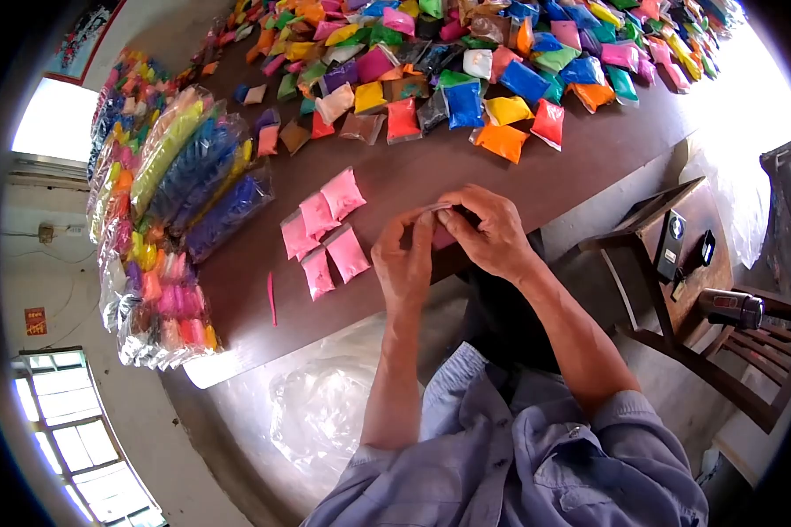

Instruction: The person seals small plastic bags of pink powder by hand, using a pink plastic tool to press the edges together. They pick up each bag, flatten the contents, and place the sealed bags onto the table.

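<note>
Near the table's front edge, my left hand (404,256) and my right hand (492,230) meet with thumbs and fingers pinched together. Between them is the top edge of a small clear plastic packet (443,235) with pink contents, mostly hidden by my fingers. Just left of my left hand lie several pink packets (348,253) in a loose cluster on the brown table (237,294). Farther left, a thin pink strip (272,299) rests near the table edge.
Many colourful small packets (466,104) are heaped along the far side. Large clear bags of coloured packets (176,167) are stacked at the left. Clear plastic sheeting (316,408) lies below the table. To the right, a wooden stool (703,263) bears a dark device (671,246) and a flask (731,307).
</note>
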A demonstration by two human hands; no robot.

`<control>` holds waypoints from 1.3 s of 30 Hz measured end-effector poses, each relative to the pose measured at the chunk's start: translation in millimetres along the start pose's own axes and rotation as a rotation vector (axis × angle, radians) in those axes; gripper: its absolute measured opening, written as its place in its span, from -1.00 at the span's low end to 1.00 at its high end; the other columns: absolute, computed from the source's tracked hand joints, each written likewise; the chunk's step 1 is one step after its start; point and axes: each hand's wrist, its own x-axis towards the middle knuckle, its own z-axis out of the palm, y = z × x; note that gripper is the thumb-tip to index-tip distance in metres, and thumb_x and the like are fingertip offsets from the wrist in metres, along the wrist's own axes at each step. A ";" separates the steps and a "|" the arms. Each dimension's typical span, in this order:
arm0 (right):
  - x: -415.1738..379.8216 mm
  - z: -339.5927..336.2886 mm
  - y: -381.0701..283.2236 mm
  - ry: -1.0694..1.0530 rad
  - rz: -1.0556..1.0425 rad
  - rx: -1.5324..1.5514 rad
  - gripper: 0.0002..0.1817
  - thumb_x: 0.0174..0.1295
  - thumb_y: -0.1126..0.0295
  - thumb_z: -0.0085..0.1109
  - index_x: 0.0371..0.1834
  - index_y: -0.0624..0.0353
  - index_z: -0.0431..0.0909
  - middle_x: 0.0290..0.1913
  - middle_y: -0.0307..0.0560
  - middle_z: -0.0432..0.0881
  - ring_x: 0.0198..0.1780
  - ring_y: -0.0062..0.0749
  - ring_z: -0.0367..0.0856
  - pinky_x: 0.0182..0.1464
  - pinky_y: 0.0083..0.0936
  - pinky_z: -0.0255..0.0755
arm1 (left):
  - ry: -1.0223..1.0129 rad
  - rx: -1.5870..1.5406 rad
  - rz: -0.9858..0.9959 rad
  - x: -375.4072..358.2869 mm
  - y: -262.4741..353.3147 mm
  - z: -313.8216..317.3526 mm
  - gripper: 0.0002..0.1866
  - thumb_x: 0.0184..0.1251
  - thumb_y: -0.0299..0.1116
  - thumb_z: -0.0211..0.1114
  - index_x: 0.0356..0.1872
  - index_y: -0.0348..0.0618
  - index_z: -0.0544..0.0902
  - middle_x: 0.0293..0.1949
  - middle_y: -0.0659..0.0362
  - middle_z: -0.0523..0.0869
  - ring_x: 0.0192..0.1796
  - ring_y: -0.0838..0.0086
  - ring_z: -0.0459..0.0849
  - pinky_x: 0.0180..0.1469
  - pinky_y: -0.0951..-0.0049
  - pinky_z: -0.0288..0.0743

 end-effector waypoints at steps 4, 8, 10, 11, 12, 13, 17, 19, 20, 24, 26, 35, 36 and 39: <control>1.2 2.5 0.5 0.023 -0.062 0.024 -0.84 0.43 0.52 0.33 0.02 0.23 0.74 -0.17 -0.01 0.75 -0.17 -0.18 0.76 -0.12 -0.40 0.59 | 0.053 0.000 0.056 -0.4 -4.0 1.8 -0.81 0.56 -0.35 0.43 -0.04 -0.30 0.80 -0.25 0.13 0.86 -0.18 0.53 0.74 -0.06 0.43 0.61; 1.5 4.1 0.0 0.043 -0.059 0.052 -0.85 0.46 0.50 0.32 0.03 0.23 0.74 -0.17 -0.01 0.75 -0.17 -0.20 0.76 -0.11 -0.41 0.59 | 0.053 -0.053 0.000 -2.0 3.2 3.6 -0.80 0.64 -0.34 0.36 0.00 -0.29 0.79 -0.23 0.30 0.78 -0.17 0.65 0.61 -0.06 0.56 0.50; 1.2 4.3 4.2 0.098 -0.053 -0.006 -0.86 0.48 0.48 0.32 0.02 0.24 0.74 -0.18 -0.01 0.75 -0.17 -0.22 0.76 -0.10 -0.42 0.59 | 0.031 0.001 0.071 0.2 2.1 4.5 -0.79 0.58 -0.32 0.40 -0.03 -0.28 0.76 -0.35 0.16 0.76 -0.30 0.53 0.64 -0.19 0.41 0.56; 1.0 4.4 5.5 0.098 -0.058 0.000 -0.86 0.48 0.48 0.32 0.02 0.24 0.74 -0.18 -0.01 0.75 -0.17 -0.22 0.76 -0.10 -0.42 0.59 | 0.035 0.007 0.076 0.3 1.5 3.7 -0.79 0.58 -0.32 0.40 -0.03 -0.28 0.76 -0.35 0.16 0.76 -0.30 0.53 0.64 -0.19 0.41 0.56; 1.5 4.2 4.5 0.115 -0.045 0.002 -0.86 0.48 0.48 0.32 0.01 0.24 0.74 -0.18 -0.01 0.75 -0.18 -0.23 0.76 -0.10 -0.42 0.58 | 0.006 0.051 0.077 0.8 3.2 2.8 -0.80 0.58 -0.32 0.39 -0.07 -0.29 0.74 -0.37 0.14 0.73 -0.32 0.52 0.61 -0.21 0.39 0.55; 1.6 4.1 3.7 0.132 -0.032 0.005 -0.86 0.48 0.48 0.31 0.01 0.25 0.74 -0.18 -0.01 0.74 -0.18 -0.23 0.75 -0.10 -0.42 0.58 | -0.023 0.096 0.077 0.8 4.8 1.8 -0.80 0.59 -0.32 0.38 -0.12 -0.29 0.72 -0.38 0.11 0.70 -0.34 0.51 0.57 -0.23 0.38 0.53; 2.4 1.1 -6.2 0.079 -0.011 -0.042 -0.82 0.45 0.46 0.34 0.05 0.20 0.76 -0.14 0.01 0.77 -0.16 -0.09 0.80 -0.15 -0.36 0.66 | 0.027 0.106 0.131 1.3 -2.6 2.5 -0.81 0.58 -0.34 0.38 -0.16 -0.29 0.68 -0.40 0.08 0.65 -0.34 0.50 0.54 -0.22 0.38 0.51; 1.3 1.4 -5.6 0.061 0.006 -0.012 -0.81 0.45 0.45 0.35 0.06 0.19 0.76 -0.13 0.01 0.77 -0.15 -0.10 0.80 -0.13 -0.36 0.66 | 0.026 0.091 0.114 0.5 -4.7 2.4 -0.81 0.58 -0.35 0.37 -0.15 -0.30 0.68 -0.40 0.09 0.66 -0.34 0.49 0.55 -0.22 0.38 0.51; 0.1 1.2 -4.7 0.043 0.029 0.010 -0.80 0.44 0.44 0.35 0.07 0.18 0.76 -0.12 0.00 0.77 -0.15 -0.12 0.80 -0.11 -0.36 0.66 | 0.021 0.068 0.093 -0.3 -5.9 1.6 -0.82 0.58 -0.35 0.37 -0.14 -0.30 0.69 -0.39 0.09 0.66 -0.34 0.49 0.55 -0.21 0.38 0.51; -2.4 1.1 4.7 0.084 0.014 0.049 -0.79 0.45 0.43 0.36 0.09 0.16 0.76 -0.12 0.00 0.78 -0.13 -0.16 0.80 -0.10 -0.37 0.65 | -0.068 0.062 0.036 0.3 7.0 -0.6 -0.84 0.58 -0.38 0.36 -0.10 -0.29 0.71 -0.34 0.07 0.72 -0.31 0.48 0.58 -0.19 0.38 0.53; -2.9 1.0 7.9 0.107 0.017 0.040 -0.78 0.45 0.43 0.35 0.11 0.15 0.76 -0.11 -0.01 0.79 -0.12 -0.19 0.81 -0.09 -0.38 0.65 | -0.120 0.038 0.028 -2.3 9.4 0.4 -0.85 0.58 -0.40 0.35 -0.05 -0.29 0.73 -0.30 0.05 0.75 -0.28 0.44 0.64 -0.17 0.38 0.56; -4.1 -4.1 1.1 0.062 0.042 0.032 -0.79 0.48 0.39 0.34 0.10 0.17 0.73 -0.08 0.06 0.79 -0.11 -0.12 0.80 -0.08 -0.37 0.64 | -0.003 0.179 0.147 -6.3 -1.2 7.4 -0.83 0.52 -0.43 0.39 -0.01 -0.29 0.72 -0.29 -0.05 0.76 -0.26 0.34 0.75 -0.14 0.34 0.61; -4.9 -2.3 5.0 0.051 0.039 0.048 -0.79 0.48 0.39 0.34 0.10 0.17 0.73 -0.08 0.06 0.79 -0.11 -0.12 0.80 -0.08 -0.37 0.64 | -0.026 0.143 0.111 -7.9 2.0 6.2 -0.82 0.50 -0.42 0.41 -0.02 -0.31 0.71 -0.28 -0.10 0.76 -0.26 0.26 0.77 -0.14 0.29 0.62; -5.3 1.6 11.9 0.105 -0.006 0.042 -0.79 0.50 0.38 0.33 0.11 0.19 0.73 -0.08 0.04 0.81 -0.12 -0.16 0.80 -0.06 -0.39 0.63 | -0.016 0.129 0.181 -9.8 5.1 7.1 -0.80 0.50 -0.40 0.42 -0.03 -0.32 0.70 -0.27 -0.11 0.76 -0.28 0.17 0.76 -0.16 0.25 0.61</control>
